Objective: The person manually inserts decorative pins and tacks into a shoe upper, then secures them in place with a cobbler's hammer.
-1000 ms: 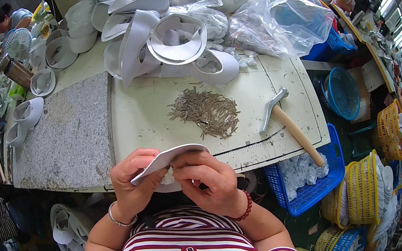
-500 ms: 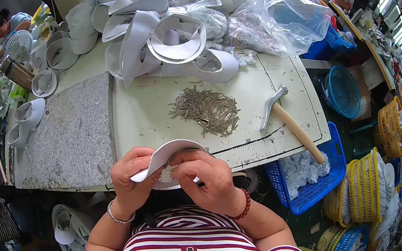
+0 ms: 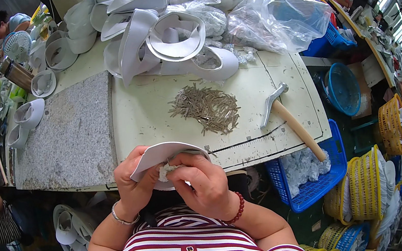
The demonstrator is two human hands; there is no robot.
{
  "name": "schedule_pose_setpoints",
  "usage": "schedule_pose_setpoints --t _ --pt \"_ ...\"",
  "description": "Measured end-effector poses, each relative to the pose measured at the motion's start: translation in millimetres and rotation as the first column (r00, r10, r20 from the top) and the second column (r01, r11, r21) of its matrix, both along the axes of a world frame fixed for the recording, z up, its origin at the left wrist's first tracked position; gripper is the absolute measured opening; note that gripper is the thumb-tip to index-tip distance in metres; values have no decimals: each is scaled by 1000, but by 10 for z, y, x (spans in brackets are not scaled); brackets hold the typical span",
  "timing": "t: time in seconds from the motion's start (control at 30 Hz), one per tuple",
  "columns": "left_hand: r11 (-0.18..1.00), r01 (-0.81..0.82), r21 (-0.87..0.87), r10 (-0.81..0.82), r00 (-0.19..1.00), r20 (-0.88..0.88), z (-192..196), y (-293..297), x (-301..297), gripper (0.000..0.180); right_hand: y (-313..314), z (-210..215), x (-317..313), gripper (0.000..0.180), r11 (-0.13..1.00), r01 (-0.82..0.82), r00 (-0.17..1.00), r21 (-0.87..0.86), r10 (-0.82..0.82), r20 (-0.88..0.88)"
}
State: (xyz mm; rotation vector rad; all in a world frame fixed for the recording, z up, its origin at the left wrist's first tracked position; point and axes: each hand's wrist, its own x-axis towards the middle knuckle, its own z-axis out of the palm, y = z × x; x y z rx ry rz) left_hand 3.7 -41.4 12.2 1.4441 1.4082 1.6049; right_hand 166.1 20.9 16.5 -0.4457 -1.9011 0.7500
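Observation:
Close to my body, over the table's front edge, I hold a curved white visor-like piece. The fingers of my left hand are closed around its left side. My right hand reaches inside its curve with bent fingers, pinching a small crumpled white wad. The right fingertips are partly hidden by the wad and the piece. Beyond my hands, a heap of thin grey-brown strips lies on the table.
A hammer lies right of the strips, its handle overhanging the edge above a blue basket of white scraps. A grey stone slab lies at left. Similar white pieces and clear plastic bags are piled behind. Other people sit farther off.
The white piece has tipped, its curved top now spreading wider over my right fingers. Both hands have shifted slightly, and more of the white wad shows. The strips and hammer stayed put.

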Motion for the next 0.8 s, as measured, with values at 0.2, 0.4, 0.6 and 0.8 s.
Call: schedule_pose_setpoints --t 0.2,0.4,0.6,0.8 --pt "993 81 -85 -70 990 118 -24 13 -53 14 10 18 13 20 1000 10 1000 -28 -9 18" --pt "995 59 -84 -50 994 102 -3 28 -21 13 8 9 29 22 998 41 999 38 -42 26" --pt "999 42 -23 -41 999 23 -12 36 -1 10 13 -4 31 20 988 72 994 133 -82 69" --pt "997 81 -3 -81 997 5 -19 73 -10 11 8 -2 34 21 993 83 993 85 -89 74"
